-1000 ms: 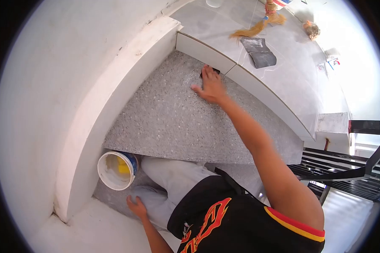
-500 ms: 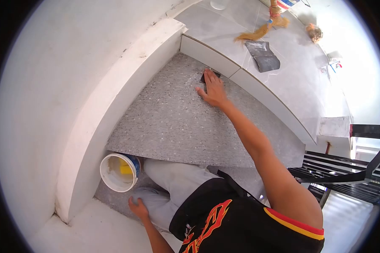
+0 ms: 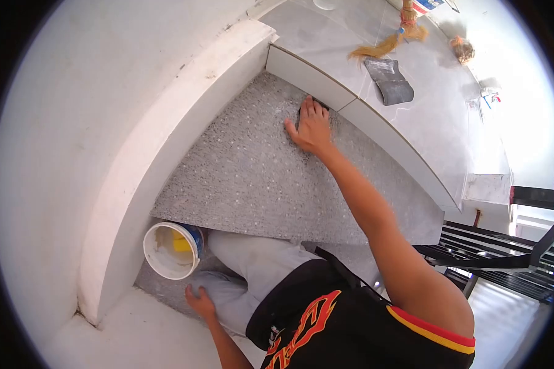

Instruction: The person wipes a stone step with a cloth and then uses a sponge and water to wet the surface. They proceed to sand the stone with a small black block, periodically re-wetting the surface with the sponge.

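My right hand (image 3: 313, 129) reaches out to the speckled grey step (image 3: 240, 160). Its fingers press flat over a small dark piece of sandpaper (image 3: 322, 106), mostly hidden beneath them, close to the tiled riser (image 3: 311, 80); the thumb stands apart. My left hand (image 3: 200, 301) rests by my lower leg with its fingers apart, holding nothing. Just above that hand stands a white bucket (image 3: 146, 253) with a yellow sponge (image 3: 181, 242) inside.
On the upper tiled landing (image 3: 437, 135) lie a folded dark sheet (image 3: 390, 81) and a straw broom (image 3: 378, 49). A white wall ledge (image 3: 126, 178) runs along the left. Black metal railings (image 3: 498, 246) stand at the right.
My right hand and the sandpaper have shifted slightly toward the riser, and the fingers now cover more of it. The left hand stays by the leg. The view has tilted a little.
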Action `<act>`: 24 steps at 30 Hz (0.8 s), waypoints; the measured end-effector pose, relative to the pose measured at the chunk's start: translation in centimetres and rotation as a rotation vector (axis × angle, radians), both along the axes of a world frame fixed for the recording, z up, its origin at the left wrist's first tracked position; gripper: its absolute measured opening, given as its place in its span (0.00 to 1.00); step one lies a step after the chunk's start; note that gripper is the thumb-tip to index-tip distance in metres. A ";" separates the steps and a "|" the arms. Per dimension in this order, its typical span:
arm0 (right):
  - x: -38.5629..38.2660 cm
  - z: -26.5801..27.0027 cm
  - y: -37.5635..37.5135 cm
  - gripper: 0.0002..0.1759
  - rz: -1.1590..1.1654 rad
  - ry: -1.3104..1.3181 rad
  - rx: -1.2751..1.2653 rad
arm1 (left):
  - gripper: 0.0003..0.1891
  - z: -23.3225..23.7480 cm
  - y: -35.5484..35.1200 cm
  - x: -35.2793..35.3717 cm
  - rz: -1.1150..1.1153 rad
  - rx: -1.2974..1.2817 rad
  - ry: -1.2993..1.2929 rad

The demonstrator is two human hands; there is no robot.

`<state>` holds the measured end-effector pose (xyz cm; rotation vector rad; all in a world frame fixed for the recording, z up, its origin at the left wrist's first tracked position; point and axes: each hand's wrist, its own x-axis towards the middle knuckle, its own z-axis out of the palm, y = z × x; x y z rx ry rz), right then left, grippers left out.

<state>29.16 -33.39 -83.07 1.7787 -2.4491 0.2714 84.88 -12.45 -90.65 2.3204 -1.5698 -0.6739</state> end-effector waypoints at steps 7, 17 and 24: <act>-1.1 0.5 0.5 0.39 0.012 -0.089 0.012 | 0.19 2.5 -1.9 -2.1 -0.056 -0.159 -0.049; -8.4 0.0 19.5 0.30 -0.099 -0.185 -0.097 | 0.05 17.4 -10.2 -33.3 -0.455 -0.677 0.459; -9.5 0.0 20.1 0.32 -0.127 -0.180 -0.115 | 0.06 12.1 -22.5 -49.8 -0.979 -0.769 0.445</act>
